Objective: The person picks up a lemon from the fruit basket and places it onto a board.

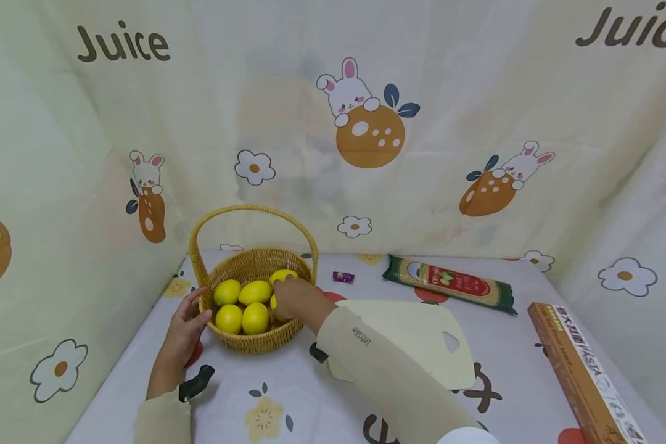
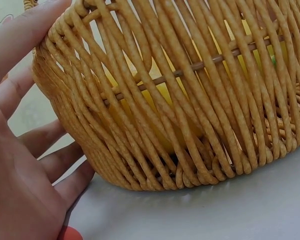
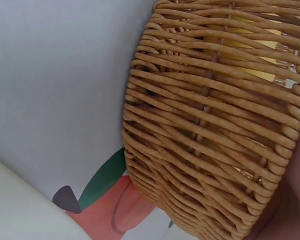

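Note:
A wicker basket [image 1: 250, 345] with a tall arched handle holds several yellow lemons [image 1: 255, 293]. My left hand [image 1: 183, 330] rests against its left side near the handle's base. In the left wrist view that hand's fingers [image 2: 72, 182] lie fairly straight against the woven wall. My right hand [image 1: 296, 299] reaches over the basket's right rim, fingers bent down around a lemon [image 1: 282, 275]; its fingertips are mostly hidden. Part of another yellow surface shows beside it. In the right wrist view the basket wall [image 3: 205, 115] covers most of the hand's work.
Partly under the right sleeve lies a pale cutting board [image 1: 422, 327]. Behind it are a small purple wrapped candy [image 1: 343, 277] and a green-ended pasta packet [image 1: 449, 283]. A long pasta box [image 1: 583, 370] lies at the right. A printed cloth backdrop [image 1: 288, 123] stands behind the table.

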Demonstrator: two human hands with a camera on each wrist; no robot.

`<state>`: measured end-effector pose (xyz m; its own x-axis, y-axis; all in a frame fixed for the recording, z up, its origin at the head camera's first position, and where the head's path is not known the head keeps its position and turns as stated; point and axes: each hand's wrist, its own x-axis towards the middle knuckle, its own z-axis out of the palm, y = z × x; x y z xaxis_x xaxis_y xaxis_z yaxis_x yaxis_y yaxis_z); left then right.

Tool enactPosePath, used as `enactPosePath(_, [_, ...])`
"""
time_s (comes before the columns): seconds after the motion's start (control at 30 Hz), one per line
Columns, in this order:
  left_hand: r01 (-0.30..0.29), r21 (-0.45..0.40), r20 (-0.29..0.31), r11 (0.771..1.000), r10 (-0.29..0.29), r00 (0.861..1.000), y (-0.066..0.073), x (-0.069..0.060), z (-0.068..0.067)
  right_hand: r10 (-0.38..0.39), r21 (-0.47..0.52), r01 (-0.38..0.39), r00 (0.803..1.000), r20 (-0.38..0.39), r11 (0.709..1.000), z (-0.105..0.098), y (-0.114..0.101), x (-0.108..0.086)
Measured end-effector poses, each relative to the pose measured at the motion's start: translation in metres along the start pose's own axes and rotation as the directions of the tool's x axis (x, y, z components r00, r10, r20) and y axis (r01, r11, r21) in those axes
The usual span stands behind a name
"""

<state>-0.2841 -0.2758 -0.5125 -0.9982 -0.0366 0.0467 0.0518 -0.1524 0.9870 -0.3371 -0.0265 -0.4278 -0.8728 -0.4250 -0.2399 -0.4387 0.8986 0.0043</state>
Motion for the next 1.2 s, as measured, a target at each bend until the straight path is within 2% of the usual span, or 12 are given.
enactPosePath(0.4, [-0.005,-0.019,0.004,1.000,0.005,1.000,-0.002,0.001,0.002,-0.019,-0.028,0.019,1.000,0.005,0.999,0.003,-0.002,0.000])
enactPosePath(0.77, [-0.004,-0.015,0.000,1.000,0.004,1.000,-0.001,0.001,0.002,-0.053,-0.054,0.049,0.996,-0.070,0.997,-0.002,0.000,-0.002])
enactPosePath(0.9, [0.005,-0.019,0.004,1.000,-0.004,1.000,-0.001,0.001,0.002,-0.061,-0.031,0.059,0.995,-0.083,0.998,-0.006,0.001,-0.009])
enactPosePath(1.2, [-0.003,-0.010,0.001,1.000,0.003,1.000,0.000,0.001,0.002,-0.128,0.018,0.131,0.984,-0.120,0.991,-0.019,0.007,-0.034])
